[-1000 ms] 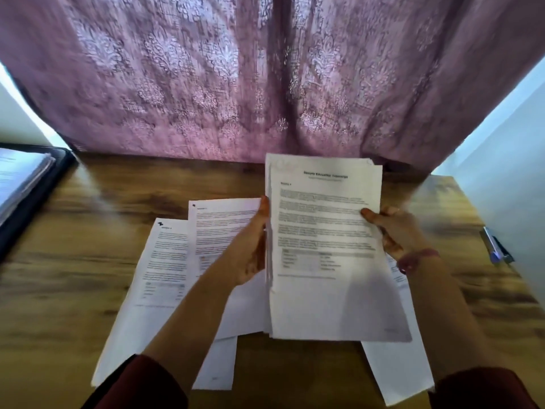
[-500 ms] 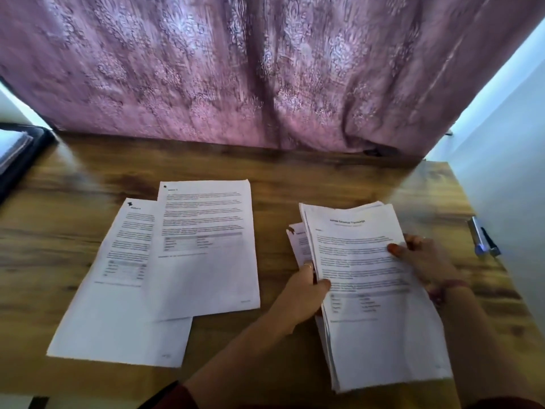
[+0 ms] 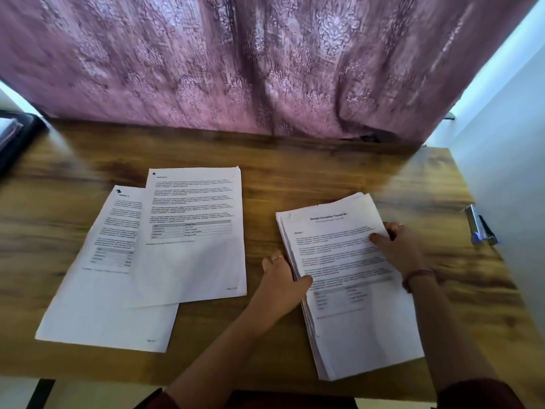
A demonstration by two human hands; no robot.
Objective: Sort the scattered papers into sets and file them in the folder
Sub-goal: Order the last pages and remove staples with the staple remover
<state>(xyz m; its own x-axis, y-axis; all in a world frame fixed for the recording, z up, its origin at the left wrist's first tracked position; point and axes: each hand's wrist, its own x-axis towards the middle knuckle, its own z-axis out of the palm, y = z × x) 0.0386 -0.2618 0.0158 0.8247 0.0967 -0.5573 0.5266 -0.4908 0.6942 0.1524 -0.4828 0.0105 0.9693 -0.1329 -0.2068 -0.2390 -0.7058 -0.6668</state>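
Note:
A thick stack of printed papers (image 3: 354, 290) lies on the right part of the wooden table (image 3: 295, 160), its top sheet bearing a title and a small table. My left hand (image 3: 283, 281) grips the stack's left edge, thumb on top of the top sheet. My right hand (image 3: 398, 246) holds the stack's right edge, thumb on the top sheet. Two stapled sheets lie to the left: one (image 3: 194, 231) overlaps the other (image 3: 103, 276). A dark folder (image 3: 17, 137) with pages in it sits at the far left edge, mostly cut off.
A stapler (image 3: 479, 225) with a blue tip lies near the table's right edge. A purple patterned curtain (image 3: 265, 60) hangs behind the table. A white wall stands on the right. Bare wood shows between the two paper groups and along the back.
The stack, held upright in the air a second ago, has come down onto the right side of the table. Both hands stayed on its edges and squared it against the loose sheet underneath.

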